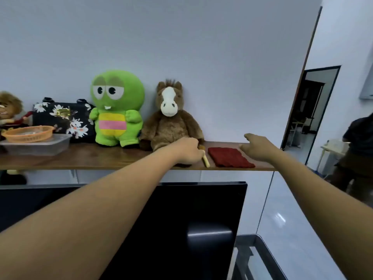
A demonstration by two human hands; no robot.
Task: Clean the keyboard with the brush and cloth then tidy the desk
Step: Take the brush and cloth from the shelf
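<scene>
A folded dark red cloth [230,157] lies flat on the wooden shelf [96,158], near its right end. Just left of it lies a brush [205,159] with a pale wooden handle. My left hand [188,149] is curled over the brush's upper part, its fingers closed around the brush. My right hand [257,147] hovers just right of the cloth, fingers apart, holding nothing. No keyboard is in view.
A brown plush horse [170,122] and a green plush figure [117,109] stand behind my left hand. Further left are a floral bag [62,118] and an orange basket [28,134] on a clear plastic box. A dark monitor [191,229] stands below the shelf. Another person [357,150] stands at the far right.
</scene>
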